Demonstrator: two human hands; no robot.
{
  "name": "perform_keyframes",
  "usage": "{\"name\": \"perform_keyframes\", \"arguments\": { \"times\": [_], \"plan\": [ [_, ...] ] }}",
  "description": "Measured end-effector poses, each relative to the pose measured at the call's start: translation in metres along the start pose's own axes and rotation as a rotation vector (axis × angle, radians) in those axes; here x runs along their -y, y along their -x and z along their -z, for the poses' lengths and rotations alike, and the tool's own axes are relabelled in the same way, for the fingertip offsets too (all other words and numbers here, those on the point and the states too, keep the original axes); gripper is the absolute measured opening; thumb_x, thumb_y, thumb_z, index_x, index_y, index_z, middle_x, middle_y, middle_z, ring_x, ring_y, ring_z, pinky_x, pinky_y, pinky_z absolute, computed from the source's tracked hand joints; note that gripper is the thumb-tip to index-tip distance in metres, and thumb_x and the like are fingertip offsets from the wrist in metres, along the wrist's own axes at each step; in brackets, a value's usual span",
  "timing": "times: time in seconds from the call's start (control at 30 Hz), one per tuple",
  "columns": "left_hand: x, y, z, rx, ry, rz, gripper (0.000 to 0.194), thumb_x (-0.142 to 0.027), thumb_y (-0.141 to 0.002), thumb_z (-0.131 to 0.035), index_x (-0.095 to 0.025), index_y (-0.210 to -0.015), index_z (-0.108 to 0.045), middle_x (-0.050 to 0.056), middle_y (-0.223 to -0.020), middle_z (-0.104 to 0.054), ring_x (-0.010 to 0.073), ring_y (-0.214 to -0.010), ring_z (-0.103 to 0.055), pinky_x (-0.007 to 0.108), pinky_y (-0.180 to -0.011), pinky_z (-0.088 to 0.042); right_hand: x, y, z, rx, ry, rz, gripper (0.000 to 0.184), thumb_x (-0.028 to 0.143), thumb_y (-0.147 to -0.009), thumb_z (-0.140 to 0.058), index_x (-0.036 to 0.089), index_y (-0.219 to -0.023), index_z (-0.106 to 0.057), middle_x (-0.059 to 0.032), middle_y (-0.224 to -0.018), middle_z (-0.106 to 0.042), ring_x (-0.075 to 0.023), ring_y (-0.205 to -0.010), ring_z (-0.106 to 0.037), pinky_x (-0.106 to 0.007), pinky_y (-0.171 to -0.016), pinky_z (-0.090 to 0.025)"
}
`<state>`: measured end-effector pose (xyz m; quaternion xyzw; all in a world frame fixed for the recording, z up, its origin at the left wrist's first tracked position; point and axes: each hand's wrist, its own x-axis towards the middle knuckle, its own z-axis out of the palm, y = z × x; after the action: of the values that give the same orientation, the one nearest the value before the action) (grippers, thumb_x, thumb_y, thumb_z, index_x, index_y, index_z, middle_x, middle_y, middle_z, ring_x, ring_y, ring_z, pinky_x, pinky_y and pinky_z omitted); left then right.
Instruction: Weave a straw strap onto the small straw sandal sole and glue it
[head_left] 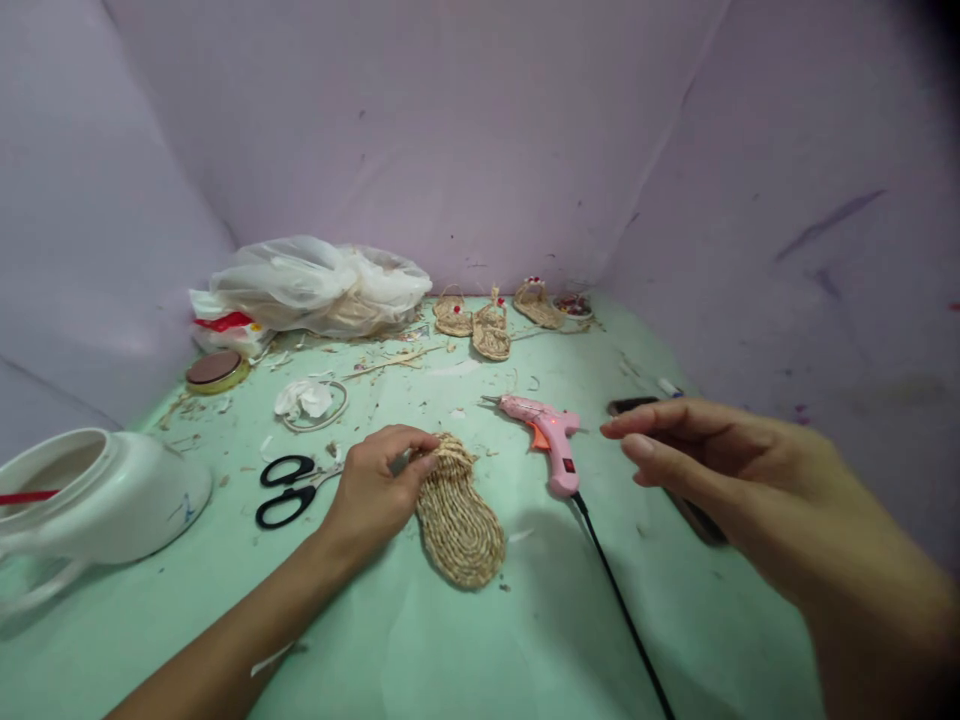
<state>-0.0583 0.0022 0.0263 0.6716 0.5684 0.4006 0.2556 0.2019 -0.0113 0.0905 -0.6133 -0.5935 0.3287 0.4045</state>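
A woven straw slipper [461, 525] lies on the green tabletop, its rounded sole end toward me. My left hand [386, 475] pinches the far end of it, at the raised strap, between thumb and fingers. To the slipper's right rests a pink glue gun [553, 440] with an orange trigger and a lit red light, its nozzle pointing left. My right hand [705, 465] hovers in the air right of the glue gun, thumb and fingertips apart with nothing between them. Black-handled scissors [289, 495] lie left of my left hand, their blades partly hidden behind it.
Small straw slippers [491, 332] with red beads stand at the back wall. A plastic bag [322, 285], a round tin [216, 372], a white ring with tissue [307, 400] and a white pot [112, 490] are on the left. A phone [697, 515] lies under my right hand. A black cord [619, 595] runs toward me.
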Motion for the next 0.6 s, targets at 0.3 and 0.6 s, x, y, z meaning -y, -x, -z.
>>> {"name": "perform_keyframes", "arguments": {
  "times": [0.3,0.6],
  "plan": [
    [-0.003,-0.001,-0.001,-0.013,0.002,-0.012,0.011,-0.021,-0.071,-0.059,-0.017,-0.076,-0.067,0.004,-0.080,-0.069,0.0180,-0.077,-0.062,0.029,-0.075,-0.047,0.017,-0.021,-0.077,0.238,0.049,0.321,0.004,0.023,-0.069,-0.065,0.021,-0.072,-0.066,-0.0004,-0.070,-0.066,-0.0149,-0.066,-0.060,-0.026,-0.059,-0.046],
    [-0.002,0.001,0.003,0.030,0.058,-0.030,0.014,-0.016,-0.071,-0.058,-0.018,-0.081,-0.068,0.004,-0.083,-0.070,0.0168,-0.081,-0.062,0.029,-0.077,-0.047,-0.018,-0.026,-0.122,0.373,-0.028,0.379,0.006,0.014,-0.072,-0.059,0.019,-0.071,-0.060,-0.0010,-0.079,-0.067,-0.0167,-0.076,-0.061,-0.031,-0.073,-0.046]
  ]
}}
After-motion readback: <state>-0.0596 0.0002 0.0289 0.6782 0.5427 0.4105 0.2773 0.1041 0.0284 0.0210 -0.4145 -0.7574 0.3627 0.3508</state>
